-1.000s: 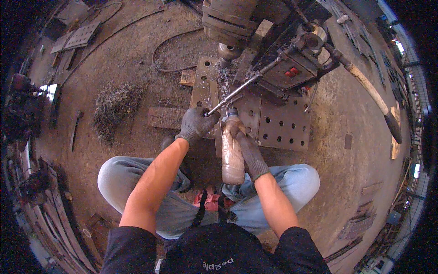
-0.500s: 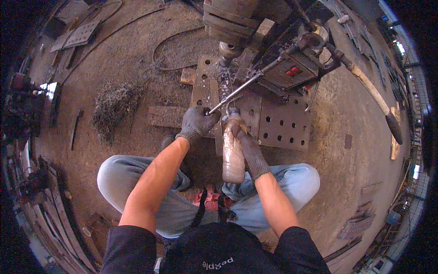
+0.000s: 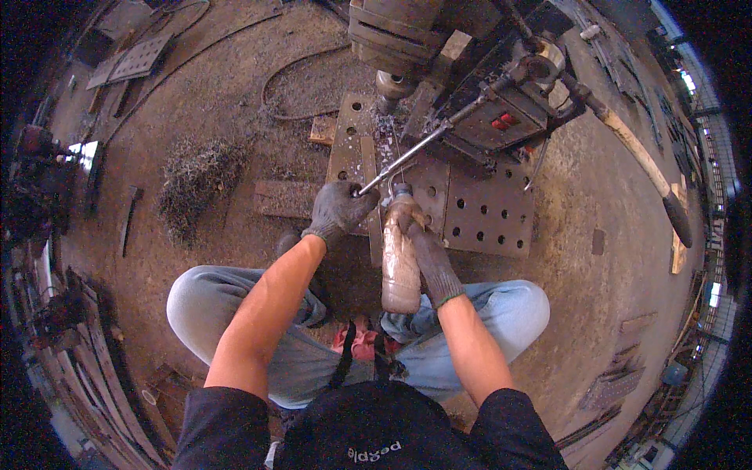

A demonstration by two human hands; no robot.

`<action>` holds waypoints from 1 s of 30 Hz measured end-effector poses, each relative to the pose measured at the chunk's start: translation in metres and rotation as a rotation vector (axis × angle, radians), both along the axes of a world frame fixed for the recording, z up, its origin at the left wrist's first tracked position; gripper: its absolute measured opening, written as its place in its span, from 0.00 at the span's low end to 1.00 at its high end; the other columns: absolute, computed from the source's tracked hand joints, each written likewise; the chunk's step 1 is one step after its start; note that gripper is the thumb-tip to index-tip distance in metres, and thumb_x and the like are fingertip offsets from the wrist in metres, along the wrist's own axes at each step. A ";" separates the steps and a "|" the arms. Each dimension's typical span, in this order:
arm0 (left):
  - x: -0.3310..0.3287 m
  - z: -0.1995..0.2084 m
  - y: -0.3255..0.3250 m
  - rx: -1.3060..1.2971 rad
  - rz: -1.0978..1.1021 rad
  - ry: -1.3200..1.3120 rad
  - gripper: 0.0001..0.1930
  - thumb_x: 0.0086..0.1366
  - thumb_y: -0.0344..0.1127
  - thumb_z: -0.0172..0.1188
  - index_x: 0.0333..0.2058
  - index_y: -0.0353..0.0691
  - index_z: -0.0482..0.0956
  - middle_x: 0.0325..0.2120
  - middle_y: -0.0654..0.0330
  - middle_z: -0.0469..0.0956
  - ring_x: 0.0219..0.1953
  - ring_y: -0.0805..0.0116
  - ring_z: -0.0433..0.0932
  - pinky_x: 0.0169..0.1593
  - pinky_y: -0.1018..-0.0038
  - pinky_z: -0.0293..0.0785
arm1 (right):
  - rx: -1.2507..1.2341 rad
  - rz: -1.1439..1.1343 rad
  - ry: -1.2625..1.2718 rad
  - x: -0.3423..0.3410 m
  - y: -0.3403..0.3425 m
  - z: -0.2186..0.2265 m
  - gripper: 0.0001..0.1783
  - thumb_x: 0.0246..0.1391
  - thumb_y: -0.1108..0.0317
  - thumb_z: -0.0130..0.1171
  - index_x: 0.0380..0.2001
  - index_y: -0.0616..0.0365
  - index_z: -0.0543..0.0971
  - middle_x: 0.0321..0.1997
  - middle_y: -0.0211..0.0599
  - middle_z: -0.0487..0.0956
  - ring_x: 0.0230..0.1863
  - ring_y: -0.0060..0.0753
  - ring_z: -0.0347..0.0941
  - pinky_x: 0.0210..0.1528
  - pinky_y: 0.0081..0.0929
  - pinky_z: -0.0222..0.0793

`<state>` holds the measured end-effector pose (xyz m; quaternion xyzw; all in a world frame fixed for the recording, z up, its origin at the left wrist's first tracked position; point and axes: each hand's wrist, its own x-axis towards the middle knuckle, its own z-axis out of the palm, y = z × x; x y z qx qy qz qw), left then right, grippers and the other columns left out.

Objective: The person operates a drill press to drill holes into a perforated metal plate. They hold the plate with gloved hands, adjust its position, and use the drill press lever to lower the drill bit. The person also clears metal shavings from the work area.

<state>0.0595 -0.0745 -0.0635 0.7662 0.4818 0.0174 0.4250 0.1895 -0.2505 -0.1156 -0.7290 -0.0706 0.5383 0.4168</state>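
Observation:
My left hand (image 3: 341, 211), in a dark grey knit glove, is closed around the lower end of a shiny metal lever (image 3: 423, 143). That lever slants up to the right, to the hub of a drilling machine (image 3: 399, 35). In my gloved right hand (image 3: 431, 254) is a cloudy plastic bottle (image 3: 401, 274) with brownish contents, its capped end pointing away from me. A thin line rises from the cap toward the drill's chuck (image 3: 389, 84). Beneath the chuck lies a steel plate (image 3: 341, 157) with round holes, strewn with metal chips; the drill tip is hard to make out.
Another holed plate (image 3: 489, 243) lies right of the bottle. A heap of metal shavings (image 3: 200, 184) sits on the floor at left, near a flat bar (image 3: 286, 200). A cable (image 3: 266, 90) curls behind. A long wooden handle (image 3: 634, 149) sticks out at right.

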 end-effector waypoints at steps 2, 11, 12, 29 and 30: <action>0.004 -0.002 -0.002 0.014 -0.006 -0.011 0.24 0.54 0.59 0.62 0.28 0.41 0.86 0.24 0.43 0.81 0.32 0.43 0.82 0.39 0.55 0.76 | 0.099 0.003 -0.030 0.008 -0.016 -0.034 0.34 0.55 0.45 0.61 0.52 0.64 0.74 0.40 0.40 0.80 0.36 0.36 0.79 0.38 0.34 0.76; -0.020 -0.039 0.011 -0.219 0.071 -0.231 0.30 0.60 0.65 0.58 0.36 0.40 0.85 0.22 0.52 0.82 0.25 0.57 0.81 0.34 0.59 0.74 | 0.347 -0.546 -0.124 -0.020 0.011 0.105 0.49 0.53 0.44 0.65 0.67 0.64 0.60 0.66 0.43 0.67 0.63 0.38 0.66 0.63 0.34 0.66; -0.019 -0.041 0.018 -0.344 0.109 -0.239 0.31 0.61 0.66 0.56 0.40 0.40 0.84 0.22 0.53 0.82 0.24 0.61 0.80 0.32 0.60 0.74 | 0.398 -0.596 -0.146 -0.011 0.004 0.096 0.50 0.53 0.44 0.66 0.68 0.64 0.59 0.67 0.42 0.66 0.64 0.38 0.66 0.64 0.34 0.65; -0.065 0.063 0.033 -0.614 1.005 -1.245 0.20 0.68 0.58 0.46 0.28 0.49 0.71 0.20 0.62 0.74 0.12 0.74 0.65 0.14 0.80 0.62 | 0.970 -1.163 -0.587 0.124 -0.235 0.180 0.41 0.56 0.41 0.62 0.64 0.54 0.63 0.54 0.39 0.73 0.53 0.39 0.72 0.53 0.41 0.71; -0.104 0.050 0.082 -0.672 0.909 -1.375 0.19 0.69 0.57 0.46 0.29 0.50 0.71 0.21 0.63 0.74 0.12 0.74 0.65 0.14 0.80 0.64 | 0.963 -1.157 -0.585 0.124 -0.245 0.168 0.40 0.57 0.42 0.62 0.63 0.55 0.63 0.53 0.39 0.73 0.52 0.39 0.72 0.51 0.40 0.71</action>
